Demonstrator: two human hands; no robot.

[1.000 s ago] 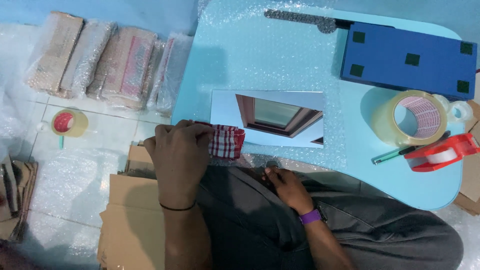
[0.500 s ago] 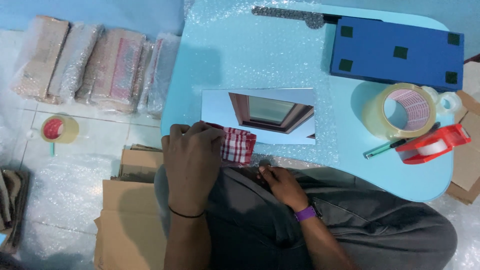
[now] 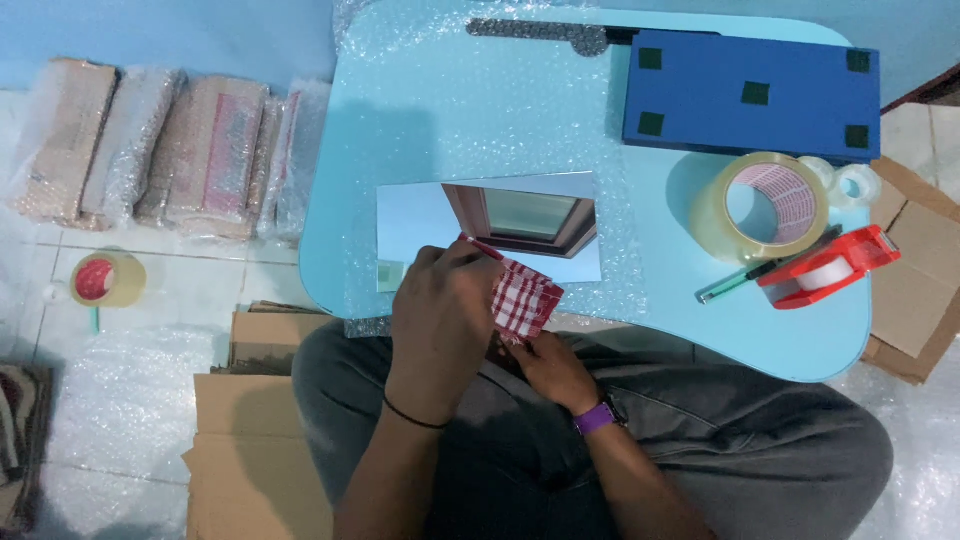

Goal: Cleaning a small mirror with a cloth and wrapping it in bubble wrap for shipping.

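A rectangular mirror [image 3: 520, 215] lies flat on bubble wrap on a light blue table [image 3: 800, 345]. My left hand [image 3: 440, 310], a thin black band on its wrist, presses a red-and-white checked cloth [image 3: 527, 300] against the mirror's near edge. My right hand [image 3: 548, 370], with a purple watch on the wrist, sits at the table's front edge just under the cloth. Its fingertips reach the cloth's lower end; whether they grip it is hidden.
On the table's right are a dark blue flat box [image 3: 750, 95], a big roll of clear tape [image 3: 762, 205], a red tape dispenser [image 3: 828, 268] and a green pen [image 3: 735, 283]. Bubble-wrapped parcels [image 3: 150, 150], a tape roll [image 3: 105, 280] and cardboard [image 3: 250, 440] lie on the floor at left.
My left hand has slid the checked cloth to the right, from beside the mirror's left end onto its near edge. My right hand has come up under the cloth.
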